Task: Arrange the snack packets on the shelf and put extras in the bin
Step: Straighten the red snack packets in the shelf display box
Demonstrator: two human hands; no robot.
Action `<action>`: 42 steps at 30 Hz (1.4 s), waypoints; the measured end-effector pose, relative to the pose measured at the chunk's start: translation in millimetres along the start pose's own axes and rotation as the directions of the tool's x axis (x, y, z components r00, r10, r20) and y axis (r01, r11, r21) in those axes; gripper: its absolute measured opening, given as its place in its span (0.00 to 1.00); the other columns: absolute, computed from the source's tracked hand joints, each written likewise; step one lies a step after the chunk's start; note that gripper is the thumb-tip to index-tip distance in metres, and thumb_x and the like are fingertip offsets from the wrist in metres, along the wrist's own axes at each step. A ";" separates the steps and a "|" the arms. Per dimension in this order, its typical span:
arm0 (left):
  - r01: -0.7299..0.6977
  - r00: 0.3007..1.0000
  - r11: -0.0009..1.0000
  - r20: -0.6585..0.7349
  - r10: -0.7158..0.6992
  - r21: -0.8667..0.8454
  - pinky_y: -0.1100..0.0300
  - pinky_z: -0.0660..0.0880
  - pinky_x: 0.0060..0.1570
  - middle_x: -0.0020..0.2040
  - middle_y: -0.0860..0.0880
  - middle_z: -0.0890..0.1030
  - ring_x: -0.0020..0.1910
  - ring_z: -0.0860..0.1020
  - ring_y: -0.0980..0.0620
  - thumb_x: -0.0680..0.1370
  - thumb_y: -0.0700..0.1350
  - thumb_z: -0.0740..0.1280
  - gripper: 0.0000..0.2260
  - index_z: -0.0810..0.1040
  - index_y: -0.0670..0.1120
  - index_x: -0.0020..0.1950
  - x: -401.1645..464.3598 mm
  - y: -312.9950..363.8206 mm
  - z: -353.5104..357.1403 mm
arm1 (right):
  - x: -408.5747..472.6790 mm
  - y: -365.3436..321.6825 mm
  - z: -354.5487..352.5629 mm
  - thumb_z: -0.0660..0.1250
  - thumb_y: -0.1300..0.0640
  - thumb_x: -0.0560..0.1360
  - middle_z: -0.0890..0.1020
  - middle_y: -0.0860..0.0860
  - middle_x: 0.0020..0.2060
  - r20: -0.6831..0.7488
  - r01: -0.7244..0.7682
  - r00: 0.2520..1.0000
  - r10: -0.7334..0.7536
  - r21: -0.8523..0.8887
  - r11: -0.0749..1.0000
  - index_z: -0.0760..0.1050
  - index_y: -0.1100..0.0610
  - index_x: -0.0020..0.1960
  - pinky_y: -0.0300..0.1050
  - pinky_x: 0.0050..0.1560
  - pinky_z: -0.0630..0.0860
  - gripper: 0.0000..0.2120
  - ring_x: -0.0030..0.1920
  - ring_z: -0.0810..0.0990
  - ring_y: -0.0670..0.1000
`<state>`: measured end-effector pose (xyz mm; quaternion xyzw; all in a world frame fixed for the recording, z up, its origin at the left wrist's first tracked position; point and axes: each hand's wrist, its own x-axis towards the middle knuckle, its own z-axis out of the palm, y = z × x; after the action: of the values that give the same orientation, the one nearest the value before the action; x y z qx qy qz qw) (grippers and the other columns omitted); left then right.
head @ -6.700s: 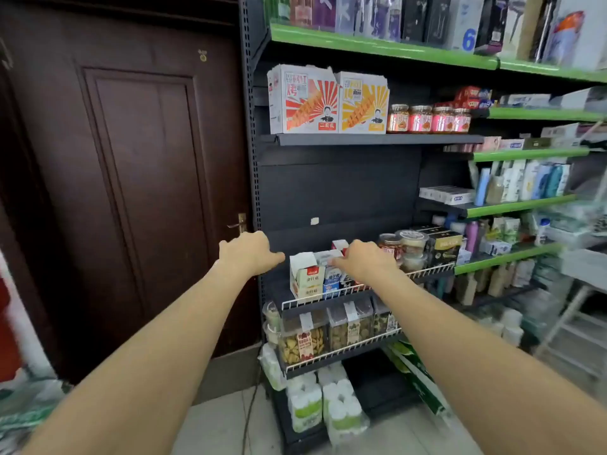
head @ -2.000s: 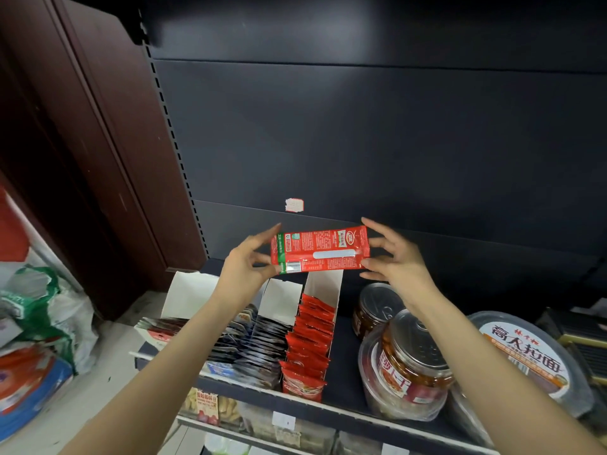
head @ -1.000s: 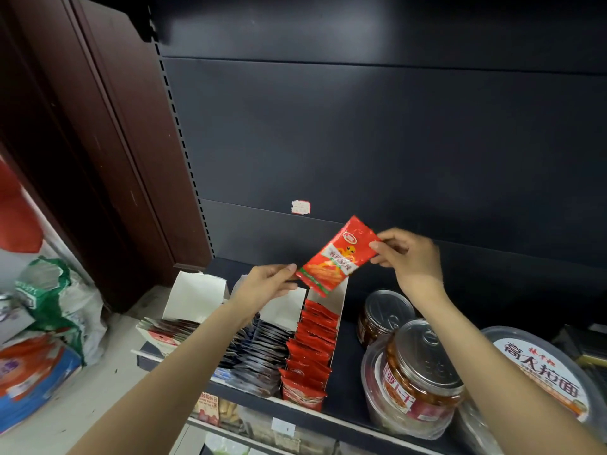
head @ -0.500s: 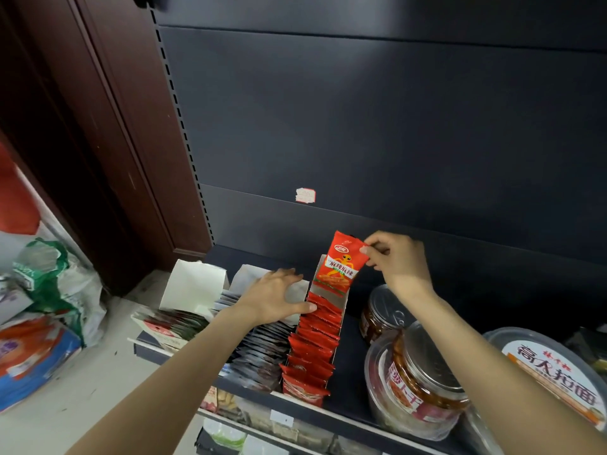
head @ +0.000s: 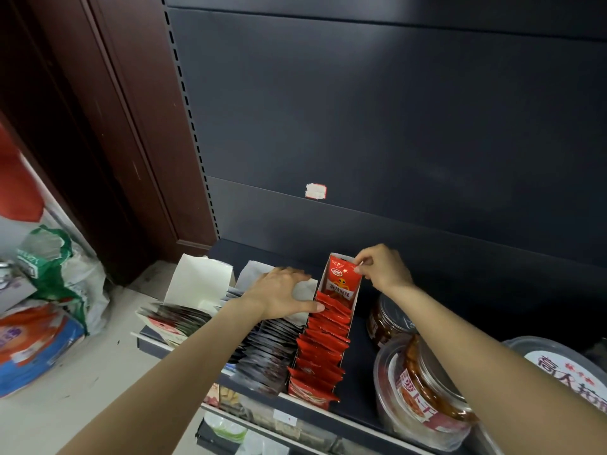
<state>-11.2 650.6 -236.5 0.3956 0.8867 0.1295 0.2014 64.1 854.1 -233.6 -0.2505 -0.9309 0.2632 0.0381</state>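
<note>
A red snack packet stands upright at the back of a narrow display box filled with a row of red packets on the dark shelf. My right hand pinches the packet's top right corner. My left hand rests flat on the box's left wall and the white flap beside it, with the thumb touching the red row. To the left sit a box of dark silver packets and another box of packets.
Clear plastic tubs of red snacks and a smaller jar stand to the right on the shelf. A round lidded tub is at the far right. Bags and sacks lie on the floor at the left, by a brown door frame.
My right hand lowered the red packet into the back of the red box, where it now stands upright. My left hand let go of it and settled on the box's left edge.
</note>
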 end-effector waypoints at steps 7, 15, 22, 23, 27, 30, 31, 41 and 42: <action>-0.002 1.000 0.999 0.025 0.001 0.038 0.49 0.56 0.72 0.76 0.51 0.61 0.75 0.56 0.50 0.72 0.66 0.64 0.36 0.60 0.52 0.75 2.2 -0.7 -1.4 | 9.3 -0.5 13.2 0.67 0.60 0.75 0.81 0.51 0.47 -0.169 -0.021 0.985 0.015 -0.035 0.999 0.77 0.55 0.47 0.41 0.38 0.73 0.02 0.47 0.80 0.49; -0.006 0.999 0.999 0.041 0.004 0.052 0.49 0.56 0.72 0.75 0.51 0.62 0.75 0.57 0.50 0.72 0.67 0.63 0.36 0.60 0.51 0.75 6.3 -3.2 -1.4 | 22.4 0.4 16.7 0.68 0.60 0.74 0.81 0.54 0.50 -0.139 -0.039 0.990 0.038 0.001 0.999 0.77 0.57 0.50 0.43 0.42 0.73 0.05 0.48 0.80 0.51; -0.019 1.000 1.000 0.024 0.018 0.022 0.49 0.56 0.73 0.76 0.52 0.60 0.75 0.56 0.50 0.73 0.65 0.64 0.35 0.60 0.51 0.75 2.4 -3.4 0.0 | -2.7 -9.4 4.7 0.69 0.57 0.74 0.78 0.54 0.55 -0.145 0.011 0.989 0.006 0.117 0.993 0.76 0.56 0.58 0.41 0.49 0.72 0.13 0.55 0.78 0.51; -0.019 1.000 1.000 0.021 0.018 0.024 0.49 0.55 0.73 0.76 0.52 0.60 0.75 0.55 0.50 0.73 0.65 0.63 0.35 0.60 0.52 0.75 1.5 -4.0 0.5 | -8.9 -13.6 2.9 0.68 0.57 0.74 0.79 0.52 0.54 -0.109 0.024 0.994 -0.010 0.132 0.991 0.76 0.56 0.57 0.41 0.48 0.72 0.11 0.54 0.78 0.50; -0.023 1.000 0.998 0.004 0.023 0.058 0.49 0.54 0.73 0.76 0.52 0.60 0.75 0.55 0.50 0.73 0.67 0.62 0.34 0.61 0.54 0.75 -0.7 -8.6 1.2 | -30.9 -24.2 3.7 0.70 0.55 0.73 0.81 0.49 0.49 0.090 0.054 0.993 -0.073 0.195 0.979 0.79 0.52 0.51 0.43 0.50 0.75 0.07 0.51 0.78 0.47; -0.013 1.000 0.999 0.000 0.013 0.046 0.48 0.54 0.73 0.76 0.53 0.60 0.75 0.55 0.51 0.72 0.67 0.62 0.34 0.62 0.54 0.74 -2.7 -8.3 1.5 | -40.0 -24.7 9.7 0.71 0.53 0.72 0.80 0.47 0.48 0.177 0.071 0.979 -0.102 0.174 0.982 0.80 0.52 0.50 0.40 0.48 0.72 0.07 0.50 0.78 0.46; -0.010 1.000 0.999 -0.002 0.010 0.042 0.48 0.54 0.73 0.76 0.53 0.60 0.75 0.55 0.51 0.72 0.67 0.62 0.34 0.62 0.54 0.74 -3.3 -7.3 1.8 | -41.4 -24.7 11.2 0.71 0.54 0.72 0.80 0.47 0.48 0.192 0.073 0.976 -0.103 0.161 0.984 0.80 0.53 0.50 0.40 0.48 0.72 0.07 0.49 0.78 0.46; 0.004 1.000 0.999 -0.010 -0.003 0.037 0.45 0.55 0.73 0.76 0.52 0.60 0.75 0.54 0.50 0.73 0.66 0.62 0.34 0.61 0.53 0.75 -4.2 -5.0 3.2 | -48.4 -34.5 8.6 0.66 0.55 0.76 0.80 0.50 0.53 0.117 0.156 0.982 -0.151 -0.038 0.987 0.79 0.52 0.51 0.48 0.53 0.76 0.06 0.53 0.78 0.49; 0.003 1.000 0.999 -0.010 -0.003 0.034 0.45 0.55 0.73 0.76 0.52 0.60 0.75 0.54 0.50 0.74 0.66 0.62 0.34 0.60 0.53 0.75 -4.8 -4.3 2.9 | -49.3 -35.1 5.7 0.66 0.54 0.76 0.80 0.50 0.53 0.101 0.169 0.981 -0.164 -0.044 0.985 0.79 0.52 0.51 0.49 0.52 0.77 0.06 0.53 0.78 0.49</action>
<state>-9.8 644.4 -239.6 0.3971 0.8903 0.1160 0.1906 90.2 801.6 -217.6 -0.1595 -0.9559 0.2464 0.0083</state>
